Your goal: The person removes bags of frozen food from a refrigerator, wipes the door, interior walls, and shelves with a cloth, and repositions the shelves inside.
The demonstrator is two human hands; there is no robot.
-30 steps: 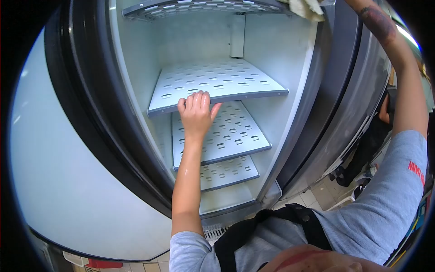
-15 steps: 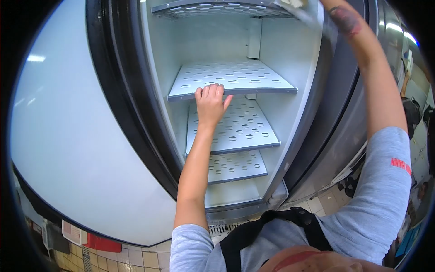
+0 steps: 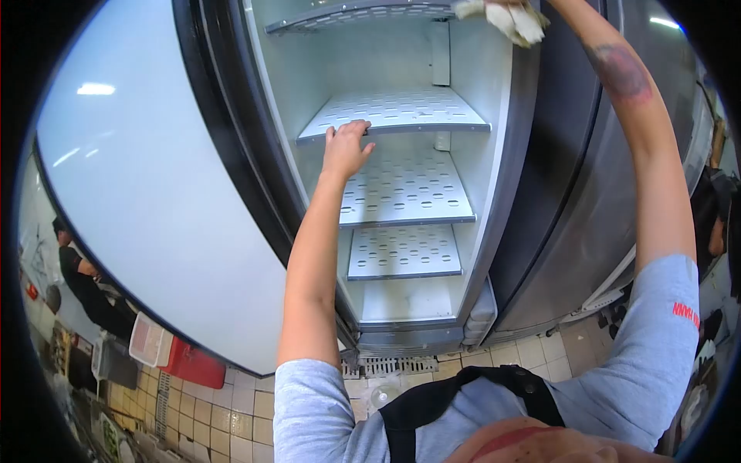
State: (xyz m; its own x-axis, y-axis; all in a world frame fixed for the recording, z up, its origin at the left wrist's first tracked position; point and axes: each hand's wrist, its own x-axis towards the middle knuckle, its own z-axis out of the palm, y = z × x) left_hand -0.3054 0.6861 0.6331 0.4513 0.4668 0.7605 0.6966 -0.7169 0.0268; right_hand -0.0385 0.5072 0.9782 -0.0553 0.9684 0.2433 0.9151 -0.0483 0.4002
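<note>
A tall refrigerator stands open before me, fitted with white slotted shelves with grey front edges. My left hand (image 3: pixel 347 147) has its fingers bent over the front edge of the middle shelf (image 3: pixel 417 112). At the top right, a pale crumpled cloth (image 3: pixel 513 21) hangs from my right hand, beside the upper shelf (image 3: pixel 363 11). The right hand itself is almost wholly cut off by the frame's top; its wrist and forearm (image 3: pixel 617 69) show. Two lower shelves, one with a slotted panel (image 3: pixel 409 185) and a smaller one (image 3: pixel 405 251), sit below.
The wide white door (image 3: pixel 154 193) swings out on my left. A dark closed cabinet door (image 3: pixel 556 193) is at the right. A red bin (image 3: pixel 197 363) and a grey container (image 3: pixel 116 359) stand on the tiled floor. Another person (image 3: pixel 96 289) is at far left, behind the door.
The cloth has come lower into view at the upper right. My left hand stays at the middle shelf's edge, its fingers a little looser. The view has shifted, showing more floor and another person.
</note>
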